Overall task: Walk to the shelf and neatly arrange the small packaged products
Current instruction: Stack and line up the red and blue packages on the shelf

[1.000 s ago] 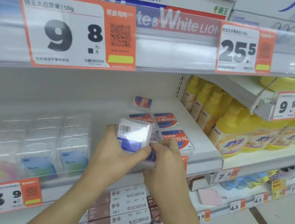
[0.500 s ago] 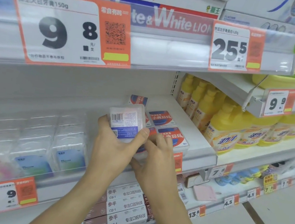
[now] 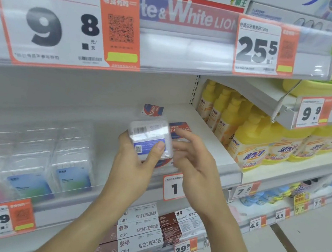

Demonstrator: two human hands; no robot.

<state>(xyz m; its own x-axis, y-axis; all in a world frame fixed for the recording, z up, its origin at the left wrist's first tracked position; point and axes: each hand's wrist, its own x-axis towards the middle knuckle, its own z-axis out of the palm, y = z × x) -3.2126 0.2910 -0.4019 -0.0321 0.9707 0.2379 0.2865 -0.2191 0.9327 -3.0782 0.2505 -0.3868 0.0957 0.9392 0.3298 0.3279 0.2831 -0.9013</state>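
Note:
My left hand (image 3: 134, 163) grips a small clear plastic box (image 3: 149, 136) with a white and blue label and a barcode, held up over the white shelf (image 3: 211, 135). My right hand (image 3: 194, 160) hovers just right of the box, fingers spread and holding nothing. Behind the hands, two more small boxes with red and blue labels lie on the shelf, one at the back (image 3: 152, 110) and one (image 3: 179, 128) partly hidden by my right fingers. Another lies under my left hand, mostly hidden.
Clear packs of small products (image 3: 70, 156) stand to the left on the same shelf. Yellow detergent bottles (image 3: 250, 139) fill the bay to the right. Toothpaste boxes (image 3: 140, 232) lie on the shelf below. Price tags (image 3: 65, 25) line the shelf edges.
My left hand has lifted the box a little higher. My right hand has let go of the boxes it held and opened beside it.

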